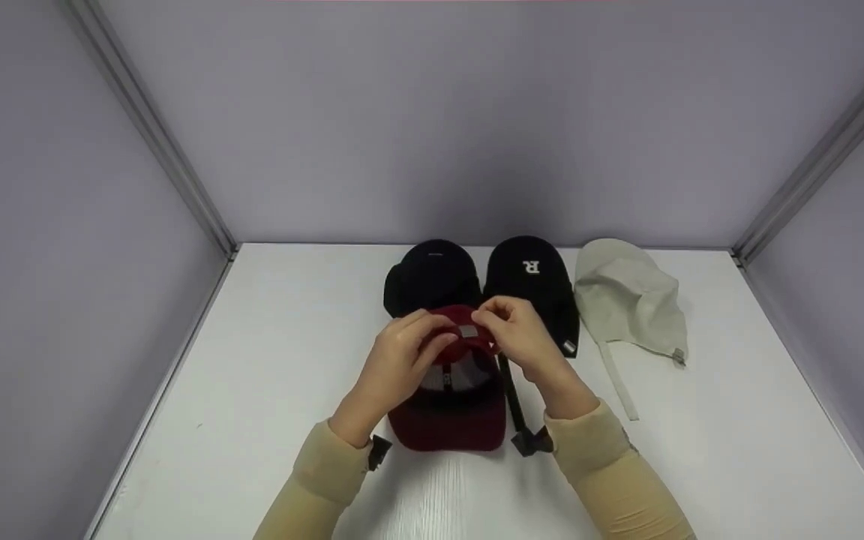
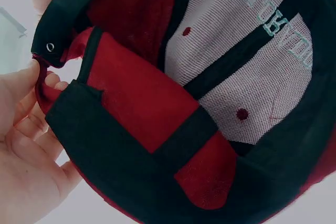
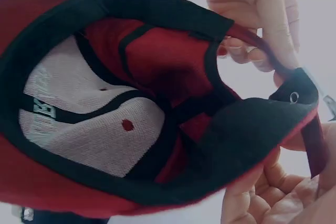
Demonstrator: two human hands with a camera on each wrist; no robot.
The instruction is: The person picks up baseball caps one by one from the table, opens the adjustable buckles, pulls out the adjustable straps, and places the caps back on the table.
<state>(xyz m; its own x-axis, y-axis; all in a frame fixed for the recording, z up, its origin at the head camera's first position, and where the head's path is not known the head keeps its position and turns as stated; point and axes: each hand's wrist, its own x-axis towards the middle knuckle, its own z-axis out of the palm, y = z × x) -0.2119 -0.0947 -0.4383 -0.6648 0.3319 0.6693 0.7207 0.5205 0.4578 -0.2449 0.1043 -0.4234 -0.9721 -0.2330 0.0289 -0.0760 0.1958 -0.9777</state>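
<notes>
A red baseball cap (image 1: 447,431) is held with its brim toward me and its dark-banded inside facing up. My left hand (image 1: 402,352) pinches the back strap (image 2: 44,90), thumb and fingertips on the red band near the buckle. On the other side of the back opening, my right hand (image 1: 518,330) grips the cap's rear edge by the metal eyelet (image 3: 294,97). The strap's loose end (image 3: 315,153) hangs past that edge beside the right fingers. White mesh lining (image 2: 220,30) with embroidered letters shows inside the cap.
Behind stand a plain black cap (image 1: 436,274) and a black cap with a white R (image 1: 529,262). A cream cap (image 1: 619,292) lies at the right, its strap (image 1: 618,381) trailing forward. Grey panels (image 1: 432,120) wall in the white table (image 1: 267,360).
</notes>
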